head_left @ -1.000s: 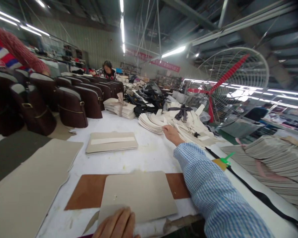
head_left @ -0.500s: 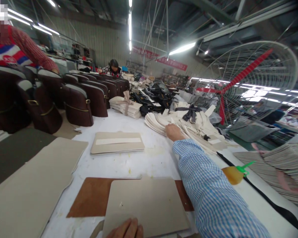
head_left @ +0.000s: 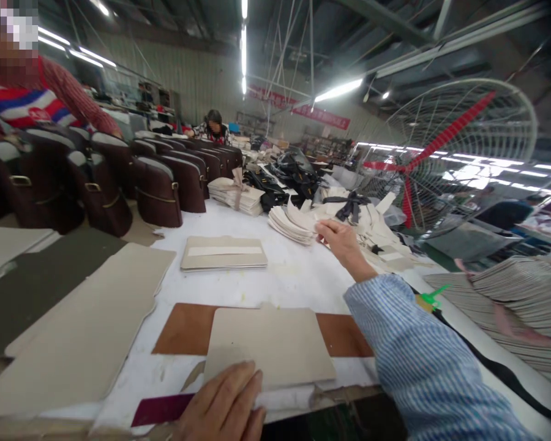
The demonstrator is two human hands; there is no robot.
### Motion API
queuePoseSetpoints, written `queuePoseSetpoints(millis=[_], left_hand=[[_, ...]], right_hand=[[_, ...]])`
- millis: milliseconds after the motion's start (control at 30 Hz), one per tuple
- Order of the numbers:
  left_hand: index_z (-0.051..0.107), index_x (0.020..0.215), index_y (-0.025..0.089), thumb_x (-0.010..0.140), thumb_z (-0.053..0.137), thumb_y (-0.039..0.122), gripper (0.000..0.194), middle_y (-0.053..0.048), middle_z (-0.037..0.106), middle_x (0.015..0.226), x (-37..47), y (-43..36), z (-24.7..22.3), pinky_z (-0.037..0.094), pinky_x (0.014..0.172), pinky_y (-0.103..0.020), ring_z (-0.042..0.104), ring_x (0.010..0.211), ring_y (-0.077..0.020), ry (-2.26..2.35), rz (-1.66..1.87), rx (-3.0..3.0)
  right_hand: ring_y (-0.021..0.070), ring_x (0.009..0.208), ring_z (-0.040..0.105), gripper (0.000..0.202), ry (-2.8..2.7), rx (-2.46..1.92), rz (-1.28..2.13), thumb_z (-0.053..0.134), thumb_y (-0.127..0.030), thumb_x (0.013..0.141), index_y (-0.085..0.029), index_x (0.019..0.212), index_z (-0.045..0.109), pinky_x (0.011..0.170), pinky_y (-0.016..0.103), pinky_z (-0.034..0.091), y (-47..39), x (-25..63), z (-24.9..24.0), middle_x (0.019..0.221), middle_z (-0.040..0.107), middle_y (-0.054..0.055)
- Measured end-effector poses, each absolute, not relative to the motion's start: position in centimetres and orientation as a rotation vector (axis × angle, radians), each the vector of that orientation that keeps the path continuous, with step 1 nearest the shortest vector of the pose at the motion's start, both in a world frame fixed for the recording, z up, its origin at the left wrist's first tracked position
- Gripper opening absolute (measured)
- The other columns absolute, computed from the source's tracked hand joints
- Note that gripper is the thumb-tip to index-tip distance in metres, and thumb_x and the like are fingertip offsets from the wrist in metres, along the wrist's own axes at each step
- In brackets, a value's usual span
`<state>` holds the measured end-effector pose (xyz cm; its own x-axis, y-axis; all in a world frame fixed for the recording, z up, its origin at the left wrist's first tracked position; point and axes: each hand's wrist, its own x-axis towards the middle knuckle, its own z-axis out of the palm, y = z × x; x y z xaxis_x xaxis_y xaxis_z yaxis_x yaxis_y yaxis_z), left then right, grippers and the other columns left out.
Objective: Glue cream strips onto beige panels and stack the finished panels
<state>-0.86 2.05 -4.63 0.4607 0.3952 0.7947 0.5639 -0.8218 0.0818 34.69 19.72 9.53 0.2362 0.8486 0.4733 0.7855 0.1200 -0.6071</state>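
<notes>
My left hand [head_left: 227, 398] lies with its fingers stretched over the lower left edge of a beige panel with rounded corners [head_left: 270, 343]. Under that panel, a brown leather-like piece [head_left: 188, 331] shows on both sides. Farther out, my right hand [head_left: 342, 242] is closed in a pinch at the right end of a stack of cream strips [head_left: 291, 223]; how many strips it grips is hidden. Between the hands and the bags, a small pile of beige panels [head_left: 224, 260] carries one pale strip [head_left: 224, 251] across its top.
Several dark brown bags [head_left: 156, 190] stand at the left, with a co-worker's sleeve [head_left: 78, 98] behind them. Large beige sheets [head_left: 105, 318] lie at left. A caged fan [head_left: 463, 153] stands at right, near banded grey stacks [head_left: 523, 294] and a green-tipped bottle [head_left: 429, 300].
My right hand has drawn slightly back and right, its fingers now in a pinch at the strips' end. The view has shifted, showing more of my left hand on the panel.
</notes>
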Motion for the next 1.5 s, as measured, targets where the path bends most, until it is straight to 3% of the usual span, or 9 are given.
queuePoseSetpoints(millis=[67, 167, 333, 433, 533, 700, 967, 1233, 1500], left_hand=[[0.067, 0.129, 0.019, 0.101, 0.058, 0.022, 0.03, -0.008, 0.075, 0.119, -1.2, 1.4, -3.5, 0.058, 0.096, -0.023, 0.073, 0.107, -0.0165, -1.0, -1.486, -2.642], [0.057, 0.14, 0.02, 0.106, 0.054, 0.041, 0.04, -0.012, 0.072, 0.126, -1.4, 0.9, -1.9, 0.064, 0.079, -0.026, 0.075, 0.098, -0.0188, -1.659, -2.018, -2.815], [0.038, 0.148, 0.017, 0.086, 0.065, 0.08, 0.092, -0.023, 0.062, 0.14, -0.9, 0.9, 1.1, 0.064, 0.067, -0.036, 0.076, 0.09, -0.0268, -2.392, -3.194, -2.328], [0.052, 0.13, 0.019, 0.081, 0.078, 0.071, 0.076, -0.014, 0.072, 0.122, -0.7, 0.8, 2.5, 0.061, 0.063, -0.028, 0.073, 0.085, -0.0217, -2.484, -3.343, -2.072], [0.064, 0.108, 0.017, 0.078, 0.087, 0.056, 0.054, -0.005, 0.073, 0.098, -0.8, 0.7, 2.8, 0.057, 0.06, -0.023, 0.068, 0.076, -0.0155, -2.545, -3.327, -1.949], [0.075, 0.091, 0.015, 0.066, 0.094, 0.053, 0.049, -0.003, 0.071, 0.088, -1.2, 0.7, 1.6, 0.054, 0.054, -0.02, 0.061, 0.068, -0.0121, -2.719, -3.122, -1.869], [0.08, 0.091, 0.021, 0.078, 0.072, 0.06, 0.041, 0.002, 0.064, 0.058, -2.2, 1.2, 2.6, 0.05, 0.053, -0.02, 0.056, 0.053, -0.0127, -2.556, -1.705, -2.492], [0.077, 0.119, 0.018, 0.078, 0.065, 0.062, 0.061, 0.002, 0.069, 0.065, -2.2, 3.9, 1.9, 0.056, 0.06, -0.025, 0.065, 0.058, -0.0163, -2.716, -1.477, -2.539], [0.071, 0.123, 0.016, 0.074, 0.067, 0.062, 0.067, 0.001, 0.069, 0.076, -2.1, 4.6, 1.6, 0.054, 0.062, -0.028, 0.063, 0.061, -0.016, -2.656, -1.554, -2.5]], right_hand=[[0.0175, 0.066, 0.06, 0.049, -1.52, -1.529, 0.279, 0.062, -0.061, 0.092, -0.015, 0.099, 0.077, 0.066, 0.029, 0.05, 15.4, 33.2, 9.3, 0.071, 0.067, 0.005], [0.0147, 0.063, 0.058, 0.046, -1.384, -1.311, 0.657, 0.08, -0.062, 0.08, -0.017, 0.091, 0.077, 0.063, 0.026, 0.048, 8.8, 31.1, 8.3, 0.068, 0.066, 0.003], [0.0113, 0.058, 0.056, 0.049, -1.184, -1.302, 1.077, 0.091, -0.061, 0.071, -0.017, 0.089, 0.08, 0.059, 0.023, 0.044, 1.3, 29.0, 6.0, 0.063, 0.064, 0.002], [0.0101, 0.058, 0.054, 0.046, -1.185, -1.332, 1.141, 0.089, -0.06, 0.075, -0.018, 0.09, 0.08, 0.059, 0.022, 0.041, -0.9, 28.8, 4.1, 0.062, 0.063, 0.001], [0.0089, 0.057, 0.052, 0.042, -1.152, -1.366, 1.189, 0.087, -0.059, 0.078, -0.018, 0.086, 0.08, 0.057, 0.021, 0.038, -2.6, 29.1, 2.1, 0.063, 0.063, 0.001], [0.0097, 0.054, 0.048, 0.045, -1.121, -1.493, 1.255, 0.081, -0.062, 0.081, -0.018, 0.09, 0.079, 0.052, 0.022, 0.033, -4.7, 29.3, 0.6, 0.06, 0.057, 0.0], [0.0106, 0.055, 0.045, 0.046, -1.231, -1.657, 0.986, 0.076, -0.056, 0.077, -0.017, 0.099, 0.065, 0.052, 0.025, 0.031, -2.4, 29.5, 1.6, 0.067, 0.053, -0.005], [0.0153, 0.063, 0.052, 0.038, -1.409, -1.832, 0.699, 0.067, -0.049, 0.079, -0.019, 0.102, 0.065, 0.064, 0.031, 0.039, 1.5, 29.3, 0.7, 0.07, 0.06, -0.004], [0.0155, 0.065, 0.055, 0.027, -1.427, -1.932, 0.627, 0.07, -0.035, 0.083, -0.018, 0.103, 0.065, 0.07, 0.031, 0.039, 1.8, 28.9, 0.3, 0.07, 0.063, -0.005]])
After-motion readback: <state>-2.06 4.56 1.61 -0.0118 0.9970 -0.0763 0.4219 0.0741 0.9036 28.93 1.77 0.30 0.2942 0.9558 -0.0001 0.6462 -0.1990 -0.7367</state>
